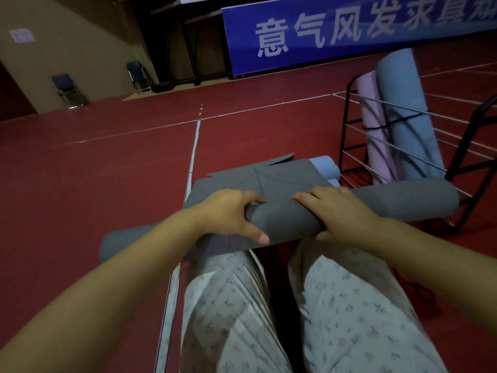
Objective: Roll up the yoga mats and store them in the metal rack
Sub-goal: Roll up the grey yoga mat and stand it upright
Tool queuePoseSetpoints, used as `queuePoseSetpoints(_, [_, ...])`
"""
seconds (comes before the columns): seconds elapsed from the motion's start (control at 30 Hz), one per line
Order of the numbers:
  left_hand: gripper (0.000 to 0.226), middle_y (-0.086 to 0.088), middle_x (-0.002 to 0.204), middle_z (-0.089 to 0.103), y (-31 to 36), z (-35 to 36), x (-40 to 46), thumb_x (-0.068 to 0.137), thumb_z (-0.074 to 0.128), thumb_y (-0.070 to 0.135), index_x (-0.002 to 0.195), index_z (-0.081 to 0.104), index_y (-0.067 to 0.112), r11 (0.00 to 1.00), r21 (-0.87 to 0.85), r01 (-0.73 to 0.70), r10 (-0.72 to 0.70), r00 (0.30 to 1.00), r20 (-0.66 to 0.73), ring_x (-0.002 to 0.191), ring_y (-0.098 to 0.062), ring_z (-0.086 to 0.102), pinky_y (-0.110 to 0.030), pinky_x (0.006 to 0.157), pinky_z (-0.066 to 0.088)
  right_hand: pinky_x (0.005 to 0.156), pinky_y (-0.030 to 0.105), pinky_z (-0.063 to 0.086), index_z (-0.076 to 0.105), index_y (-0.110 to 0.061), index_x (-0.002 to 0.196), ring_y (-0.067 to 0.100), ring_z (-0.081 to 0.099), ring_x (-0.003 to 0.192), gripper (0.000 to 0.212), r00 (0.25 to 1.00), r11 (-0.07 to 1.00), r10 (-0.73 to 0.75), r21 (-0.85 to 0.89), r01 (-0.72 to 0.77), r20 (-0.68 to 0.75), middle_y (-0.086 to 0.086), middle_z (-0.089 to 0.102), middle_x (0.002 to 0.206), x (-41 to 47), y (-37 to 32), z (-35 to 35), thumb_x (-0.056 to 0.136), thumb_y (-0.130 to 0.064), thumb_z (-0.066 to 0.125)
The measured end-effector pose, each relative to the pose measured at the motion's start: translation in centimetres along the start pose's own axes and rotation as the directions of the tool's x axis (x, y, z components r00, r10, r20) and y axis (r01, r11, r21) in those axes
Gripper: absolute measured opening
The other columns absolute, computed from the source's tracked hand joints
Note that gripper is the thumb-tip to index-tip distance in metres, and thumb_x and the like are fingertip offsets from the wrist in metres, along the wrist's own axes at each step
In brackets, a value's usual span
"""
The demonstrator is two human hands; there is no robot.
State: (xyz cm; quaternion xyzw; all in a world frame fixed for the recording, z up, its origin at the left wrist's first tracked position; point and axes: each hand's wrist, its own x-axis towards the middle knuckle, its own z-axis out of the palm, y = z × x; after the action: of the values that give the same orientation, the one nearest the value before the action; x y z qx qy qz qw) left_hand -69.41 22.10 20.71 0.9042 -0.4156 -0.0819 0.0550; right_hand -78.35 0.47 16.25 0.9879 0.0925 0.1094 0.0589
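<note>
Rolling the grey yoga mat (282, 216) is nearly finished: most of it is already a thick tube across the centre of the frame, and only a short flat flap remains beyond it on the red floor (107, 162). The left hand (228, 214) and right hand (341, 211) both press on the roll, fingers curled closed around it, thumbs tucked beneath. At the right of the frame the metal rack (349, 125) already holds a pink mat (373, 122) and a blue mat (406, 109), standing tilted. Another light-blue roll (325, 165) lies on the floor just behind the grey one. Judging from this, finishing the roll and racking the grey and light-blue mats remain.
</note>
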Motion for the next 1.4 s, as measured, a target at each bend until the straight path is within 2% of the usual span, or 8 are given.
queuePoseSetpoints(0.2, [0.084,-0.009,0.128,0.047,2.3,3.6,-3.1,0.075,0.069,0.055,0.139,0.03,0.018,0.829,0.535,0.166,0.046,0.932,-0.359,0.115,-0.029,0.049,-0.038,0.097,0.035,0.088,0.036,0.041,0.026,-0.03,0.14,0.022,0.05,0.107,0.08,0.997,0.999,0.042,0.013,-0.043,0.062,0.001,0.047,0.121,0.6,0.4,-0.8,0.075,-0.042,0.07])
queuePoseSetpoints(0.33, [0.095,-0.021,0.093,0.061,0.6,6.2,-2.8,0.037,0.09,0.029,0.117,0.044,0.005,0.807,0.574,0.135,0.151,0.894,-0.421,0.073,-0.035,0.061,-0.041,0.064,0.052,0.084,0.035,0.038,0.029,-0.029,0.138,0.023,0.051,0.106,0.077,0.997,1.0,0.027,-0.008,-0.026,0.071,0.003,0.048,0.12,0.9,0.1,-0.3,0.075,-0.042,0.071])
queuePoseSetpoints(0.5, [0.08,-0.012,0.075,0.056,-0.9,2.4,-1.8,0.036,0.085,0.035,0.106,0.06,0.005,0.781,0.623,0.052,0.215,0.914,-0.345,0.056,-0.03,0.056,-0.033,0.045,0.043,0.079,0.035,0.039,0.028,-0.027,0.138,0.026,0.052,0.107,0.08,0.989,0.995,0.1,-0.002,-0.1,0.109,0.005,0.048,0.119,1.9,-1.0,-1.9,0.073,-0.041,0.073])
queuePoseSetpoints(0.77, [0.079,-0.01,0.078,0.058,2.1,2.4,-9.2,0.043,0.077,0.038,0.11,0.047,0.008,0.753,0.653,-0.085,0.389,0.857,-0.337,0.057,-0.026,0.055,-0.03,0.046,0.042,0.087,0.036,0.034,0.018,-0.035,0.144,0.023,0.047,0.112,0.084,0.998,0.998,0.057,-0.015,-0.057,0.024,-0.001,0.042,0.124,-5.2,-4.3,-4.4,0.075,-0.044,0.064])
queuePoseSetpoints(0.97, [0.071,-0.011,0.08,0.058,3.9,8.7,-14.3,0.047,0.075,0.034,0.108,0.052,0.007,0.787,0.602,-0.137,0.334,0.915,-0.228,0.057,-0.025,0.053,-0.031,0.042,0.043,0.063,0.036,0.049,0.052,-0.025,0.123,0.023,0.064,0.077,0.105,1.0,1.0,-0.002,0.005,0.002,0.03,0.001,0.063,0.095,-11.4,-7.0,0.0,0.025,-0.047,0.082])
queuePoseSetpoints(1.1, [0.076,-0.01,0.08,0.058,3.4,8.7,-13.4,0.045,0.08,0.041,0.109,0.056,0.008,0.797,0.588,-0.14,0.297,0.938,-0.18,0.056,-0.024,0.054,-0.03,0.039,0.039,0.069,0.036,0.05,0.052,-0.024,0.126,0.023,0.065,0.085,0.109,1.0,1.0,-0.009,0.022,0.009,0.02,0.001,0.064,0.102,-10.3,-6.7,0.5,0.023,-0.049,0.08])
queuePoseSetpoints(1.23, [0.077,-0.006,0.078,0.056,2.4,7.2,-11.8,0.045,0.079,0.048,0.107,0.054,0.01,0.786,0.571,-0.236,0.357,0.928,-0.108,0.054,-0.022,0.052,-0.03,0.037,0.04,0.083,0.055,0.048,0.048,-0.026,0.131,0.027,0.057,0.111,0.118,1.0,0.999,-0.02,0.038,0.02,0.002,0.007,0.06,0.122,-9.7,-8.3,0.3,0.022,-0.052,0.088])
queuePoseSetpoints(1.4, [0.069,-0.003,0.074,0.054,1.9,6.9,-10.7,0.046,0.077,0.049,0.101,0.057,0.013,0.767,0.558,-0.315,0.432,0.898,-0.087,0.051,-0.02,0.052,-0.028,0.038,0.034,0.097,0.056,0.03,0.046,-0.026,0.122,0.025,0.062,0.103,0.105,0.987,0.991,0.028,0.133,-0.007,-0.158,0.006,0.062,0.113,-9.4,-10.6,1.6,0.029,-0.041,0.092])
